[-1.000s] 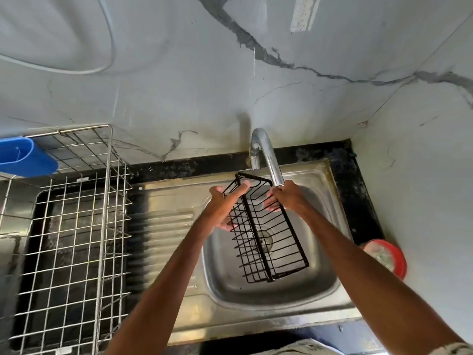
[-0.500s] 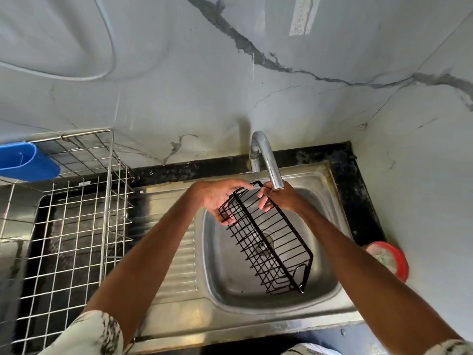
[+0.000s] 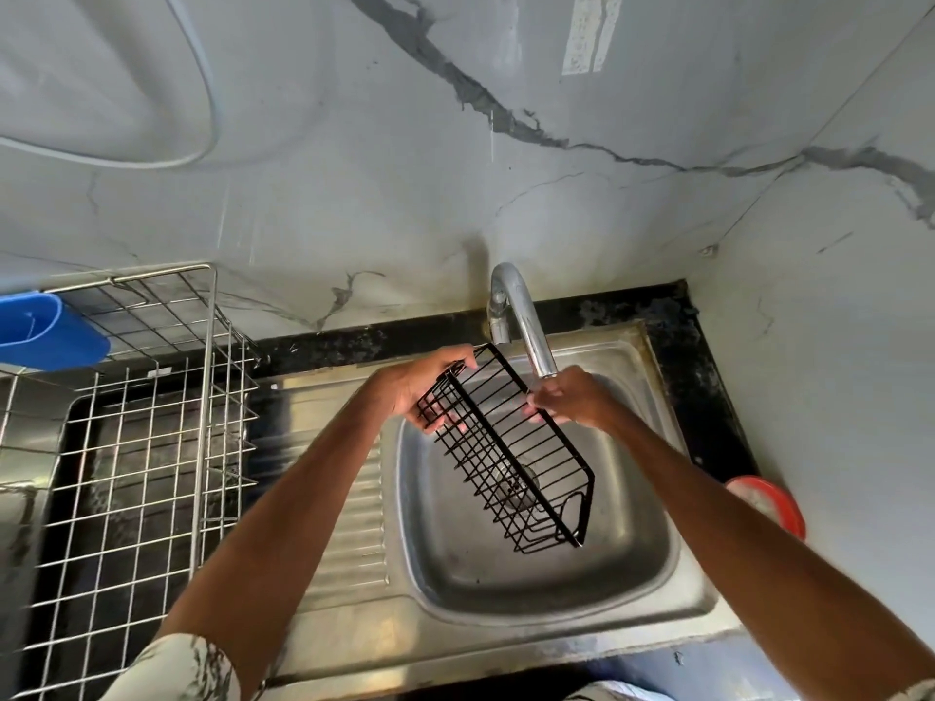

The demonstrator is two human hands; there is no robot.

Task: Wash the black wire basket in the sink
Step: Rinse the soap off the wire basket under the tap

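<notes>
Head view: left hand point(image 3: 415, 384), right hand point(image 3: 577, 402), fingers point(image 3: 544, 397) round basket point(image 3: 513, 460) (left fingertips point(image 3: 436, 425) behind wires).

This is a domestic kitchen, seen at its washing-up corner. A stainless-steel sink point(image 3: 506, 645) with a single square bowl and a ribbed draining board point(image 3: 354, 523) is set into a black stone bench point(image 3: 708, 397), and a curved chrome tap point(image 3: 526, 316) rises from its back edge. Just to the left stands a steel wire dish rack point(image 3: 152, 447) with a blue plastic holder point(image 3: 45, 326) hung on its upper rail. The walls point(image 3: 354, 194) are large pale tiles with grey marble veining, meeting in a corner on the right. A red-rimmed tub point(image 3: 779, 503) sits on the bench beside the sink.
</notes>
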